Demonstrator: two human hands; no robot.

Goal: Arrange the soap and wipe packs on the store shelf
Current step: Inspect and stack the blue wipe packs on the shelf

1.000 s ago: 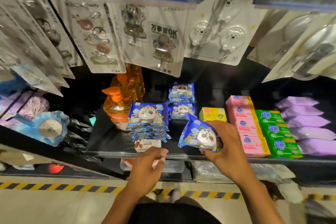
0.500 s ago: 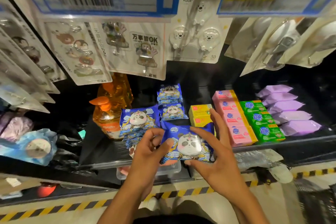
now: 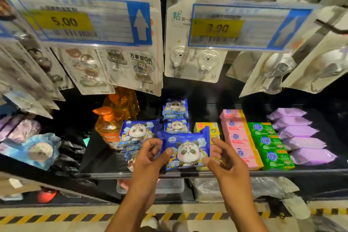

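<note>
Fingers (image 3: 166,153) of the left hand (image 3: 148,158) pinch the left edge of the wipe pack (image 3: 186,149); those of the right hand (image 3: 226,162) curl round its right edge, probably to square it at the shelf (image 3: 282,172) front, between the stacked packs (image 3: 135,134) and yellow soap (image 3: 206,127). The clear tub (image 3: 169,186) below: contents unclear.

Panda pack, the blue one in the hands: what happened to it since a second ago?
The panda pack came down to the shelf front, beside the panda stack. The left hand rose from the shelf edge and now pinches its left side; the right hand, which held it alone, sits at its right edge, hold unclear. The pink soaps, green soaps and purple packs stayed put.
</note>
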